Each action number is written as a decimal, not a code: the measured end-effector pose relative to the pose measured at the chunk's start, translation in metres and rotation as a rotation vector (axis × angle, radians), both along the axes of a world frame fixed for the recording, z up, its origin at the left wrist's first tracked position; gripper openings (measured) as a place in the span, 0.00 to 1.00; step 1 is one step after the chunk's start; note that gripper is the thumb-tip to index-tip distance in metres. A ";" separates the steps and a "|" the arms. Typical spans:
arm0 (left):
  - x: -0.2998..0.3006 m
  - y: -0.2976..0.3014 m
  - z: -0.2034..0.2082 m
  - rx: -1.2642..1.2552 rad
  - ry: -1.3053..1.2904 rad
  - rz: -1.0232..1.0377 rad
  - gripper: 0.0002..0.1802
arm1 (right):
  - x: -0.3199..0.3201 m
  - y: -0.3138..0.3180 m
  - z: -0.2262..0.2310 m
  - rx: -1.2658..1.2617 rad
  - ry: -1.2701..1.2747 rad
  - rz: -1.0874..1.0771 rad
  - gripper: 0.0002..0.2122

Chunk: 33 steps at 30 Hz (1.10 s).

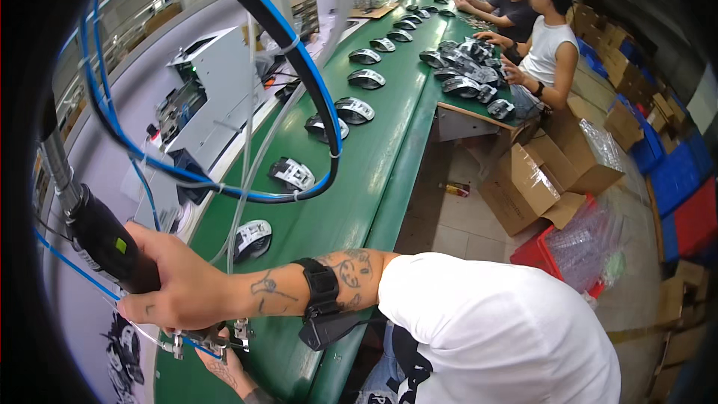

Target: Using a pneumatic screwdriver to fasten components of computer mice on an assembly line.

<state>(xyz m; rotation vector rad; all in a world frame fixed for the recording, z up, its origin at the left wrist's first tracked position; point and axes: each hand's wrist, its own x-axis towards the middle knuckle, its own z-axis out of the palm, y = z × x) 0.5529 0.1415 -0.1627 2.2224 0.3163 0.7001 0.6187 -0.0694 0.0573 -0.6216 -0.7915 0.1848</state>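
The right hand [179, 284] has its grip wrapped around a black driver [103, 236], which leans toward the upper left, where a metal rod [58, 168] meets its top. A black strap [321, 288] circles the right forearm. The left hand [229, 374] is below the right, next to metal fittings [178, 346]; much of it is covered, so I cannot tell whether its grip is clenched or grasping something. Just beyond the right forearm, a black and white shell [253, 239] sits on the green worktop [359, 198], with more shells [292, 173] lined up farther along. A looped blue and black hose [323, 90] hangs over them. A white machine [221, 97] stands at left. On the right, a co-worker [550, 49] in a white top sits by a heap of shells [467, 63].
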 end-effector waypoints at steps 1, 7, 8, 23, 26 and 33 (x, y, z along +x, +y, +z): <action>0.002 -0.017 0.010 -0.133 0.019 0.023 0.26 | 0.003 -0.004 0.001 0.002 -0.023 -0.043 0.17; 0.006 -0.015 0.016 -0.139 0.184 0.144 0.30 | 0.002 -0.008 0.006 -0.040 -0.008 -0.038 0.18; 0.005 -0.017 0.015 -0.219 0.147 0.102 0.30 | 0.002 -0.010 0.005 -0.042 -0.012 -0.036 0.16; 0.000 -0.013 0.011 -1.194 -0.272 -0.292 0.24 | -0.006 -0.016 0.006 -0.043 -0.033 0.011 0.20; 0.002 -0.014 0.027 -1.456 -0.245 -0.211 0.24 | -0.006 -0.013 0.005 -0.043 -0.038 0.023 0.20; 0.002 0.007 -0.020 -1.199 -0.224 -0.115 0.25 | -0.011 -0.002 0.000 -0.079 -0.025 0.007 0.16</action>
